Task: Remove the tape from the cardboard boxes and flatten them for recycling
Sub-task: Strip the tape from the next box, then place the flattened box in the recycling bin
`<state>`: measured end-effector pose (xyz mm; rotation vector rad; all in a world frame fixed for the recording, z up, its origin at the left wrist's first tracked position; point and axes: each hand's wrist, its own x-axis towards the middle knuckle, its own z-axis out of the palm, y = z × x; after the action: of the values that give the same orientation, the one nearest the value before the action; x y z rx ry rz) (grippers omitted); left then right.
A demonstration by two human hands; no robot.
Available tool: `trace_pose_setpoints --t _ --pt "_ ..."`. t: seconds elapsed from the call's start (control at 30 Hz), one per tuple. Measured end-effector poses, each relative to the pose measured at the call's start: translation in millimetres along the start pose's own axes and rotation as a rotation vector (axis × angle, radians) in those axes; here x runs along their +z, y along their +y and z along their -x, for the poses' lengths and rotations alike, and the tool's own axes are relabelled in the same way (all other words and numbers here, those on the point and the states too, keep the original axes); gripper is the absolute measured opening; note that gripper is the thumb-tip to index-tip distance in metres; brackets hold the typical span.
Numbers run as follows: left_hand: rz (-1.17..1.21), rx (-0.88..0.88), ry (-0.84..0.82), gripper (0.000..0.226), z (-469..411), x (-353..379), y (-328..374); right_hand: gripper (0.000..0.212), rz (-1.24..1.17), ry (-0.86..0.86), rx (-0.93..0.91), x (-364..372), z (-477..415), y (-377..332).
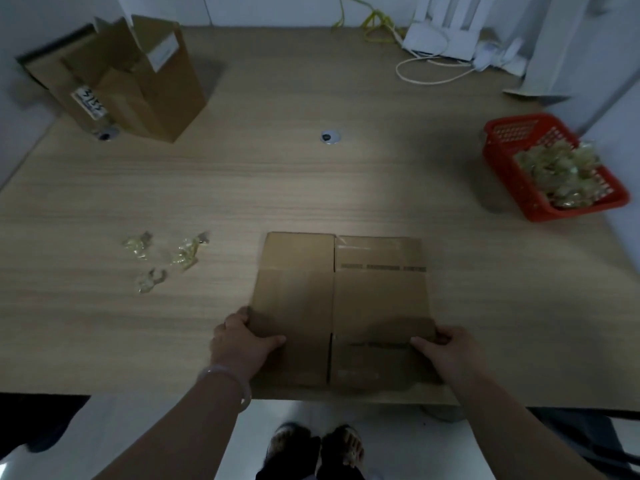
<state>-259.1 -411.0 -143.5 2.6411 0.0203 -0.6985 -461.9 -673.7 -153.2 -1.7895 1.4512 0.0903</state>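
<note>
The left hand (242,337) gripped the left edge of the flat brown cardboard box (339,299), and the right hand (446,351) gripped its right edge. The box lay between the 2 hands on the pale wooden table (311,188), its long side pointing away. The standing brown boxes (131,81) stood far back, nearer the left hand.

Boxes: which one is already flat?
The near box, held by left hand and right hand, lies flat; the far-left boxes stand open.
</note>
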Motion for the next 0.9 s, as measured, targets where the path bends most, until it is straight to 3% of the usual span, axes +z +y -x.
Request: trace_pose_setpoints --t 0.13,0.3,0.4,0.57,0.67,0.9 --pt "-0.017 0.059 -0.015 0.079 6.5 5.1 -0.8 0.061 -0.098 0.066 0.061 -7.8 23.5 10.5" --pt "0.184 0.067 -0.222 0.073 1.8 7.3 0.0 0.057 -0.199 0.081 0.137 -19.3 62.8 15.8" --pt "0.140 0.211 -0.247 0.050 2.9 2.2 8.1 0.059 -0.246 0.165 0.171 -25.7 92.5 19.8" --pt "0.116 0.515 -0.234 0.041 28.5 4.3 41.0 0.050 -0.362 0.373 0.223 -46.2 144.4 48.3" --pt "0.149 0.640 -0.343 0.047 52.9 15.0 70.4 0.037 -0.500 0.523 0.279 -67.0 176.3 74.1" --pt "0.195 0.821 -0.603 0.071 153.9 55.2 127.9 0.033 -0.706 0.811 0.377 -120.3 263.4 155.5"
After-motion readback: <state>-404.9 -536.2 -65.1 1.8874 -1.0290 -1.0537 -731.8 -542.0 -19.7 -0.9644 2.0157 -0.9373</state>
